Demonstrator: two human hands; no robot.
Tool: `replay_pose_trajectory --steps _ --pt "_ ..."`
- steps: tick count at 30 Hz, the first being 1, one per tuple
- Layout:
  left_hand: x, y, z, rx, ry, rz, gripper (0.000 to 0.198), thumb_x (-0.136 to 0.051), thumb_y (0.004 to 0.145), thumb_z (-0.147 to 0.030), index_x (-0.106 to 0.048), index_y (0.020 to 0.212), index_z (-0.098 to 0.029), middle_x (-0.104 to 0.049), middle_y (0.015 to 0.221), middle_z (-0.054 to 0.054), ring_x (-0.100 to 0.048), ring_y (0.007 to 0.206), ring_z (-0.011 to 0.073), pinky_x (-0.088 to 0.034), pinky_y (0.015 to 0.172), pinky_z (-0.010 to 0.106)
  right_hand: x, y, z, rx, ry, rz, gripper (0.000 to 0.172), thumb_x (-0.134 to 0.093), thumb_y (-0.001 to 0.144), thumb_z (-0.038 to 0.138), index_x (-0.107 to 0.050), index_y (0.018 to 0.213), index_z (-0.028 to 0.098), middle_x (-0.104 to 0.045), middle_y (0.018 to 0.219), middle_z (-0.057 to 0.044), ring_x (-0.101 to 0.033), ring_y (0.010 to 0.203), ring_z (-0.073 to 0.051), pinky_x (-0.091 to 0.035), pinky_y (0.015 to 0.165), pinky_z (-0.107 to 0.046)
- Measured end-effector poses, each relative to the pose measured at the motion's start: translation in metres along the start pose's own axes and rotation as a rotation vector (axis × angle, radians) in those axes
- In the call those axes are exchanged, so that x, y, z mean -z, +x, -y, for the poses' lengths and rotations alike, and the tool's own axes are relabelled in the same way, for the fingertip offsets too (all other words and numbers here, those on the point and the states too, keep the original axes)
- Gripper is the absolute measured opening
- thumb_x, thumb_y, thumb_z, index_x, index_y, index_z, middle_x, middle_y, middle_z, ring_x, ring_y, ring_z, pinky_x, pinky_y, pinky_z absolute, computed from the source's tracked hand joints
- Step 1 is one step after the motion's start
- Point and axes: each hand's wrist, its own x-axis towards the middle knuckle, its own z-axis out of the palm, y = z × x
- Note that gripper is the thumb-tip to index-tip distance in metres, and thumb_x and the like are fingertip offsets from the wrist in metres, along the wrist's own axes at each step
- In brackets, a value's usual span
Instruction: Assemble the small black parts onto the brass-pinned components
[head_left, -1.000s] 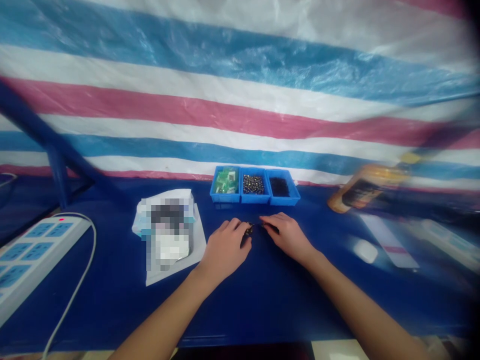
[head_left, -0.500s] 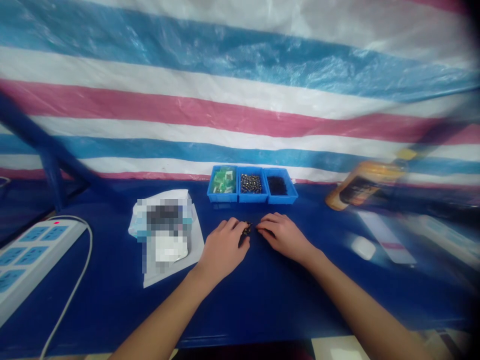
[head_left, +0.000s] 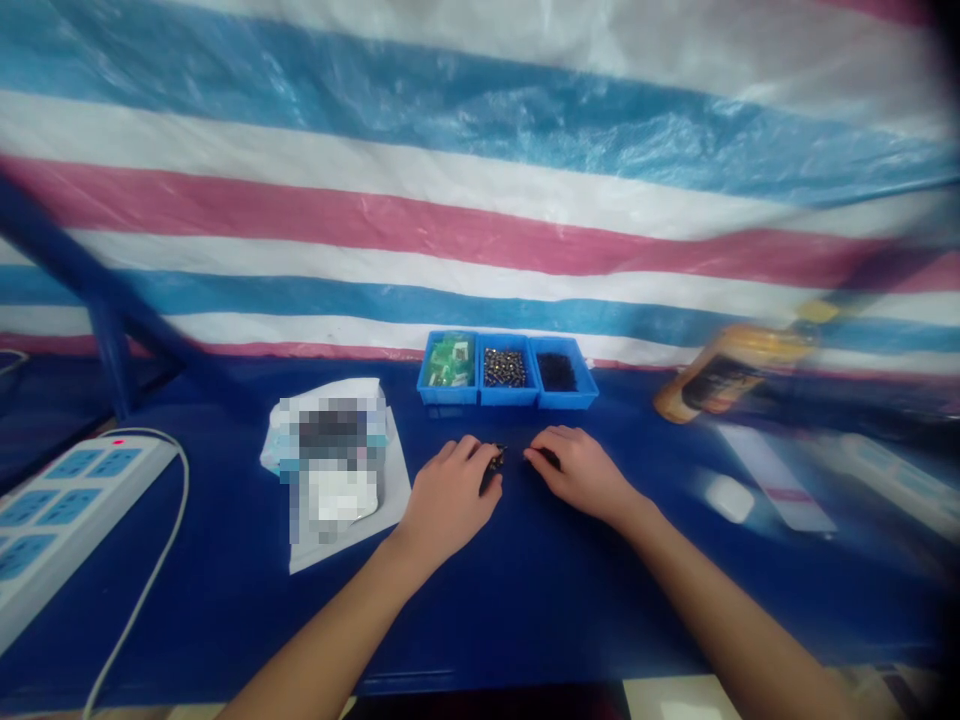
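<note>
My left hand (head_left: 448, 500) rests low over the blue table, its thumb and fingers closed around a small dark part with brassy glints (head_left: 497, 459). Most of that part is hidden by the fingers. A short gap to the right, my right hand (head_left: 583, 472) is curled, thumb and fingertips together. Something dark shows between its fingers, too small to name. Beyond both hands stand three joined blue bins: the left bin (head_left: 428, 396) with green pieces, the middle bin (head_left: 508, 397) with small brass-and-dark metal parts, the right bin (head_left: 568, 400) with tiny black pieces.
At left lie a white power strip (head_left: 142, 462) with its cable and a partly blurred packet on a white sheet (head_left: 397, 480). To the right are a tilted bottle (head_left: 739, 365), a small white case (head_left: 729, 498) and a pale flat strip (head_left: 780, 480). A striped tarp (head_left: 480, 215) hangs behind.
My right hand has moved slightly right, away from my left hand, and its fingers have curled in more. The left hand keeps its hold on the small part.
</note>
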Motion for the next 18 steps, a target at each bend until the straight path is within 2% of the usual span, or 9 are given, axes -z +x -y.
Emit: replay_pose_trajectory --steps 3,7,15,18 --pt "0.0002 0.0001 -0.0001 0.003 -0.005 0.008 0.027 -0.050 0.094 -0.027 -0.061 0.118 -0.026 -0.062 0.111 0.006 -0.059 0.101 0.0232 -0.049 0.084 0.036 0.0020 0.0001 0.0024 -0.073 0.066 0.001 0.031 -0.050 0.097 0.029 -0.057 0.069 0.020 -0.060 0.063 0.000 -0.054 0.060 -0.015 -0.036 0.061 -0.028" --pt "-0.0001 0.0003 0.0004 -0.002 0.001 0.003 0.026 -0.050 0.094 -0.028 -0.061 0.118 -0.026 -0.062 0.111 0.005 -0.059 0.101 0.0239 -0.050 0.083 0.036 0.0036 0.0012 0.0048 -0.183 0.308 0.039 0.042 -0.047 0.098 0.037 -0.051 0.061 0.019 -0.054 0.057 0.003 -0.047 0.053 -0.011 -0.032 0.054 -0.025" --pt "-0.0043 0.0010 0.0052 -0.040 0.020 0.003 0.025 -0.053 0.095 -0.034 -0.061 0.118 -0.025 -0.062 0.110 0.005 -0.059 0.100 0.0236 -0.049 0.082 0.036 -0.0031 0.0040 0.0017 -0.421 0.765 0.030 0.047 -0.054 0.092 0.050 -0.050 0.057 0.019 -0.047 0.052 0.004 -0.042 0.049 -0.010 -0.033 0.051 -0.024" --pt "-0.0065 0.0015 0.0075 -0.052 0.033 0.001 0.023 -0.052 0.097 -0.033 -0.061 0.117 -0.026 -0.062 0.108 0.004 -0.060 0.098 0.0222 -0.048 0.081 0.034 -0.0048 0.0064 0.0033 -0.431 0.910 -0.051 0.043 -0.056 0.090 0.052 -0.056 0.063 0.018 -0.050 0.053 0.004 -0.045 0.050 -0.011 -0.037 0.053 -0.025"
